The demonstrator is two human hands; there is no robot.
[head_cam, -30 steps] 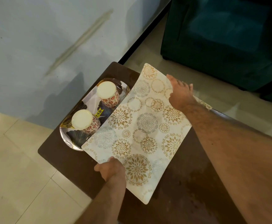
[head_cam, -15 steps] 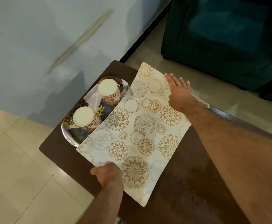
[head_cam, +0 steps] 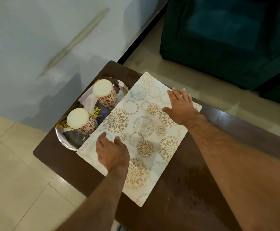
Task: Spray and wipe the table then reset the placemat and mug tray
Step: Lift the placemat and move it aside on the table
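Placemat: one, floral-patterned, lying flat on the dark wooden table, its long left edge touching or slightly overlapping the tray. Tray: one, oval, at the table's left end. Mugs: two, both upside down on the tray, far mug and near mug. Left hand and right hand rest palm-down on the placemat, fingers spread, grasping nothing.
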